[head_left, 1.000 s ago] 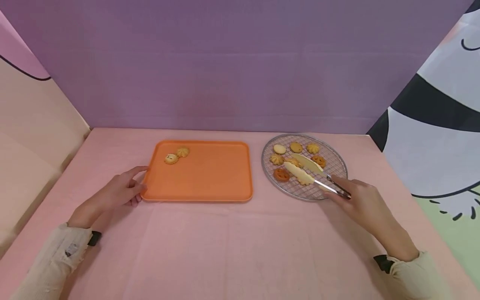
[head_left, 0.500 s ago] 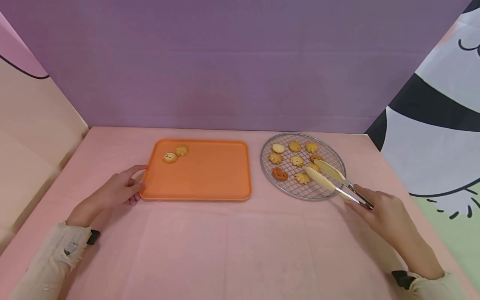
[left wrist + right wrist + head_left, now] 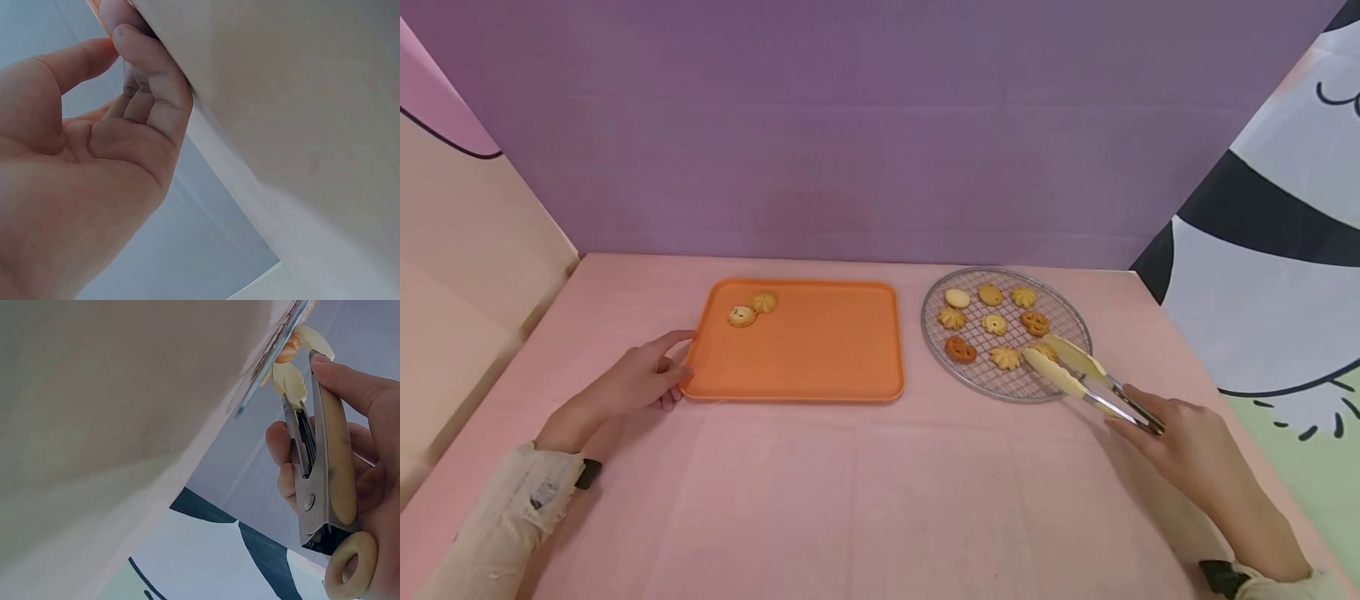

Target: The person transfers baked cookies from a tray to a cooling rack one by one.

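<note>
My right hand grips metal tongs with cream tips. The tips stand apart around a golden cookie near the right side of a round wire rack; they partly cover it. In the right wrist view, my fingers and thumb hold the tongs along their arms, and the tips reach the rack's rim. My left hand touches the left edge of an orange tray with relaxed fingers. A round cookie and a ridged cookie lie together at the tray's upper left.
Several more cookies lie on the rack, among them a pretzel-shaped one, another pretzel and a pale oval one. A purple wall stands behind the pink table, with printed panels at both sides.
My right hand has moved the tongs right and toward me, from the middle of the rack to the cookie at its lower right. The left hand and the tray stay in place.
</note>
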`<state>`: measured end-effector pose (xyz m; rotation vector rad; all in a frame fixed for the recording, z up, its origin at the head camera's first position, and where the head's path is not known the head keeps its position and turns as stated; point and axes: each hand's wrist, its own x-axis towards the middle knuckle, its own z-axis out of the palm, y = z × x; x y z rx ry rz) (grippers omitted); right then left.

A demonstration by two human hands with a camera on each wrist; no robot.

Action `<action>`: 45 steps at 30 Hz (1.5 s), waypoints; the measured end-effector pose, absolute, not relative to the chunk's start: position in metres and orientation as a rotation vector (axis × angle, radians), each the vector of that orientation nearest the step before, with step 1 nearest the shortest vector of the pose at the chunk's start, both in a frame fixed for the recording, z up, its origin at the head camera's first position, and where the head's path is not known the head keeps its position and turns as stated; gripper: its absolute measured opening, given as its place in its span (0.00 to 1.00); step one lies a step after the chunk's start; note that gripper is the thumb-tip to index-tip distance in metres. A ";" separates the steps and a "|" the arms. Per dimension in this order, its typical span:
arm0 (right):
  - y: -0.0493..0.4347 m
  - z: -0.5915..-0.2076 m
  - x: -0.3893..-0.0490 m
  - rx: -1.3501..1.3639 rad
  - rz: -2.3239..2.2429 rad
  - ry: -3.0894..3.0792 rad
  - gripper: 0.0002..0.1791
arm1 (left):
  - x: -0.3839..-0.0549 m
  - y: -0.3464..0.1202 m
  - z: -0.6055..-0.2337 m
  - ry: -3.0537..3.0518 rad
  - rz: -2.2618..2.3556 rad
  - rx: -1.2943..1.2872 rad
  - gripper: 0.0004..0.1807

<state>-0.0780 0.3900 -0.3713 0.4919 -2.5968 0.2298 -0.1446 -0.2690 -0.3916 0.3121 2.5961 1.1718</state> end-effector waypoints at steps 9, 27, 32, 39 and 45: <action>0.393 -0.373 -0.076 0.467 0.215 -2.637 0.28 | -0.144 -0.268 -0.390 2.597 1.162 0.293 0.34; 0.378 -0.368 -0.075 0.468 0.249 -2.630 0.28 | -0.144 -0.268 -0.392 2.587 1.180 0.296 0.34; 0.371 -0.366 -0.077 0.474 0.248 -2.627 0.29 | -0.145 -0.269 -0.392 2.582 1.188 0.299 0.34; 0.348 -0.362 -0.076 0.521 0.335 -2.633 0.28 | -0.145 -0.269 -0.391 2.589 1.168 0.297 0.34; 0.327 -0.359 -0.077 0.596 0.352 -2.639 0.29 | -0.145 -0.270 -0.392 2.585 1.172 0.303 0.34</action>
